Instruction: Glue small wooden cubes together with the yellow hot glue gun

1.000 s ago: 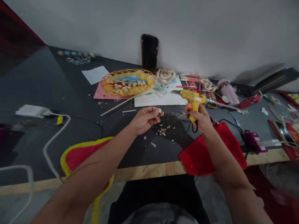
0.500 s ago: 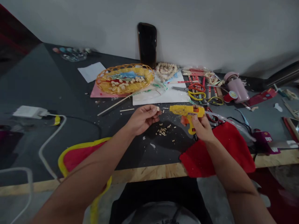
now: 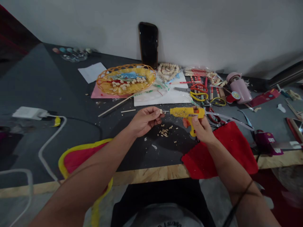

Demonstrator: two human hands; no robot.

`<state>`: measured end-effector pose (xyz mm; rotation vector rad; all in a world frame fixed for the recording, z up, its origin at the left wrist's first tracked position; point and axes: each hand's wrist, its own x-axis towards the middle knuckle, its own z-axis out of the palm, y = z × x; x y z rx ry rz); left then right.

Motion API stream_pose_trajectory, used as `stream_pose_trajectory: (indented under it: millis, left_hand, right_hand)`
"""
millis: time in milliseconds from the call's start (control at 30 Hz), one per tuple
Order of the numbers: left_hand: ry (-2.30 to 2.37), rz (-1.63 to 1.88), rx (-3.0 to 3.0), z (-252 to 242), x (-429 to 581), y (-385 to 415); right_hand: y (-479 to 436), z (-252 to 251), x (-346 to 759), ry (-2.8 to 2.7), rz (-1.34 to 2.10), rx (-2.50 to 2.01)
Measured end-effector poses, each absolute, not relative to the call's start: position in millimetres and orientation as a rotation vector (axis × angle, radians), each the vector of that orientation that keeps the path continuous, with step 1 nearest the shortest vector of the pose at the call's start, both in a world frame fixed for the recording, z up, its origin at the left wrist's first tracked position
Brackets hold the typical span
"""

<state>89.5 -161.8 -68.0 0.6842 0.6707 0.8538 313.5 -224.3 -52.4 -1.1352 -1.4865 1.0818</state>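
My left hand point(image 3: 145, 120) pinches a tiny wooden cube point(image 3: 161, 111) between thumb and fingertips, above the dark tabletop. My right hand point(image 3: 201, 127) grips a yellow glue gun point(image 3: 186, 112) by its handle. The gun lies level, its nozzle pointing left and almost touching the cube. A small pile of loose wooden cubes point(image 3: 165, 131) lies on the table just below both hands.
A yellow woven basket point(image 3: 111, 90) with more cubes stands behind, beside white paper point(image 3: 163, 96), a phone point(image 3: 148, 44) leaning on the wall, scissors point(image 3: 200, 93) and a pink bottle point(image 3: 238, 87). Red cloth point(image 3: 221, 154) lies under my right forearm. A white charger and cable point(image 3: 32, 113) lie left.
My right hand has lowered the glue gun, turned it level and moved its nozzle left up to the cube. My left hand has hardly moved.
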Motion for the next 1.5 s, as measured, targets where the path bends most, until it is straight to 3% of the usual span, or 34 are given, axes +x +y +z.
stream_pose_trajectory:
  millis: [1267,1500]
  left_hand:
    - [0.684,0.889,0.718,-71.8,90.4,-161.2]
    - [0.704,1.017,0.632,-68.5,91.5,-158.3]
  right_hand:
    - [-223.7,-56.9,316.2,-1.560,1.073,-1.147]
    - [-216.7,-61.2,320.5,-1.237,1.192,-1.177]
